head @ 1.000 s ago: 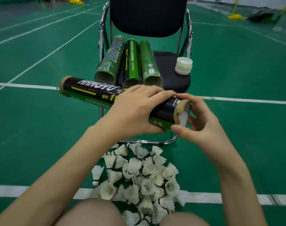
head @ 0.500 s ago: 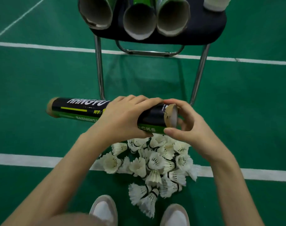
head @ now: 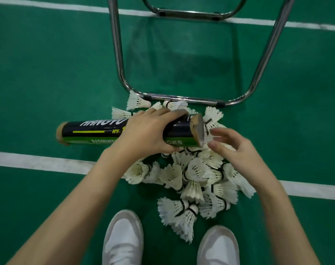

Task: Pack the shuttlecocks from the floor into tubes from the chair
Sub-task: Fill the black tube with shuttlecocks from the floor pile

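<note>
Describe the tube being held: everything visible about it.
The shuttlecock tube is a long cardboard cylinder, black with white lettering, a yellow stripe and a green band. It lies roughly horizontal above the shuttlecock pile, gripped mid-length by the left hand. Its worn right end faces the empty right hand.

The setting is an indoor badminton court. The floor (head: 48, 73) is a green synthetic sports surface marked with painted white boundary lines (head: 38, 163), one line crossing the near part of the view and a second crossing the far part behind the chromed tubular chair frame (head: 117, 54). A pile of white feather shuttlecocks (head: 193, 175) lies on the floor at the near line, and a black and green cardboard tube (head: 90, 131) printed with a brand name and the partly covered word "BADMINT…" is present, both being equipment specific to this sport.
</note>
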Tool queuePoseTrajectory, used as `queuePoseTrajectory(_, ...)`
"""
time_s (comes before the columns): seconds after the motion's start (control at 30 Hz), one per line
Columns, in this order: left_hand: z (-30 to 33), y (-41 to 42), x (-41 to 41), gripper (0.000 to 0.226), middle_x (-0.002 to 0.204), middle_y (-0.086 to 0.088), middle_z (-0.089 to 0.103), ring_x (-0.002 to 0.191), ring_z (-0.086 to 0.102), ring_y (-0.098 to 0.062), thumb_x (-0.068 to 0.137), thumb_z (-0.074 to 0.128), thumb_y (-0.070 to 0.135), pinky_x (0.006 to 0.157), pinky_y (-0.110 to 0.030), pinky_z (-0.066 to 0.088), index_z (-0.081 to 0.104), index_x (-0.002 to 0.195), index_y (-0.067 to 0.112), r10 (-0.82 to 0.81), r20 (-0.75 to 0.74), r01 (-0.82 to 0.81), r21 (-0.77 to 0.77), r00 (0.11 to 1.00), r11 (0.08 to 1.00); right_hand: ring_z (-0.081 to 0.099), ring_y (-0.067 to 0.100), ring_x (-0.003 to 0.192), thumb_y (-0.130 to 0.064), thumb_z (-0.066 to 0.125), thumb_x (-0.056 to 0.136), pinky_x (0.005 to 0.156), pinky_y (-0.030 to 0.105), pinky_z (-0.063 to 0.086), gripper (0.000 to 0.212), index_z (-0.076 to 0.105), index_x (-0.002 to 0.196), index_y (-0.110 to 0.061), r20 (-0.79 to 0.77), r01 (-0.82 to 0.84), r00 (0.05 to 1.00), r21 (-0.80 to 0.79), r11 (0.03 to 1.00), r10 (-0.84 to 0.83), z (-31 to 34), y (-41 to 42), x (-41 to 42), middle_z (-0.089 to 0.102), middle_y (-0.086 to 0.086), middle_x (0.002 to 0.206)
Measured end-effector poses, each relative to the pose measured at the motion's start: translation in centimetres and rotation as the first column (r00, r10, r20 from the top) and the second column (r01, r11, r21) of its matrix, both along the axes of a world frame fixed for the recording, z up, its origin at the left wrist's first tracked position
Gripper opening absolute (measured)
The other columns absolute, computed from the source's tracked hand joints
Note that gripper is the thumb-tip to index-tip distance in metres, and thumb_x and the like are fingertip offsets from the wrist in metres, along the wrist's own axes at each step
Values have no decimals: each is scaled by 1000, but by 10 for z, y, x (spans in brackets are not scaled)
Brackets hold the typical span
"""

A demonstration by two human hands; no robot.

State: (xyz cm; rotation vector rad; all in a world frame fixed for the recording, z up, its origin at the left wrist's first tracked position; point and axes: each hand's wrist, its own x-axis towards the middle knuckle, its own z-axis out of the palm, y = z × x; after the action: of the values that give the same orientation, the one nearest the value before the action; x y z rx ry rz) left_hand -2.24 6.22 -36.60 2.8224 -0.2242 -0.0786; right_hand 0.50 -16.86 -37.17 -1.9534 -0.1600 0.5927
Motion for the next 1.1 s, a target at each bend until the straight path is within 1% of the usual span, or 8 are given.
queuePoseTrajectory(0.07, -15, 4, 1, 84, 119, 7, 58, 105, 55, -23, 64, 68, 60, 79, -34, 42, 36, 138, 38, 22, -14, -22, 8, 1000, 1000, 52, 4, 112, -27, 65, 85, 85, 10, 46, 28, 62, 112, -23, 75, 93, 993, -36, 995, -90, -17, -1, 0, 60, -16, 112)
queuePoseTrajectory(0.13, -23, 5, 3, 85, 118, 8, 57, 104, 54, -22, 64, 69, 60, 76, -32, 39, 35, 138, 38, 42, -29, -43, -10, 999, 999, 52, 10, 111, -20, 62, 88, 95, 26, 45, 19, 63, 106, -22, 186, 135, 976, -128, 983, -110, -33, 0, 2, 60, -13, 110)
queuePoseTrajectory(0.17, -25, 6, 5, 85, 118, 8, 57, 104, 54, -22, 64, 69, 59, 75, -32, 38, 35, 138, 37, 50, -35, -51, -24, 998, 998, 50, 12, 111, -19, 61, 89, 95, 28, 41, 17, 62, 105, -23, 235, 126, 969, -191, 973, -79, -39, 1, 3, 59, -11, 110)
queuePoseTrajectory(0.3, -32, 7, 5, 83, 117, 7, 58, 102, 54, -23, 64, 67, 61, 75, -32, 35, 37, 137, 37, 52, -39, -53, -29, 998, 998, 42, 12, 114, -20, 59, 90, 82, 13, 24, 18, 62, 108, -18, 345, 75, 937, -320, 945, 43, -56, 8, 9, 55, -10, 108)
queuePoseTrajectory(0.53, -36, 7, -3, 85, 126, 6, 54, 108, 50, -23, 67, 71, 53, 86, -36, 34, 32, 140, 37, 91, -97, -92, -9, 991, 996, 40, 14, 117, -24, 57, 92, 80, 13, 23, 20, 62, 109, -15, 346, 24, 932, -360, 933, 110, -70, 16, 9, 59, -5, 112)
queuePoseTrajectory(0.73, -41, 4, -8, 85, 127, 7, 52, 107, 48, -21, 65, 72, 53, 77, -30, 26, 32, 139, 39, 87, -124, -87, 11, 988, 996, 39, 15, 118, -31, 53, 93, 82, 22, 27, 25, 62, 112, -16, 318, -8, 936, -416, 909, 154, -76, 16, 4, 60, -1, 116)
queuePoseTrajectory(0.97, -47, 0, -10, 84, 126, 6, 52, 110, 47, -23, 66, 68, 56, 89, -35, 33, 31, 140, 39, 70, -148, -65, 35, 987, 997, 45, 18, 110, -29, 54, 92, 81, 28, 32, 25, 63, 111, -15, 345, 28, 927, -451, 892, 146, -83, 17, 1, 63, 1, 114)
queuePoseTrajectory(1.1, -47, -1, -10, 84, 126, 6, 52, 110, 47, -23, 66, 69, 55, 89, -35, 33, 31, 140, 38, 69, -153, -65, 29, 986, 997, 50, 23, 103, -30, 53, 92, 83, 36, 38, 23, 65, 106, -16, 366, 56, 918, -504, 862, 154, -86, 20, 1, 66, 3, 106)
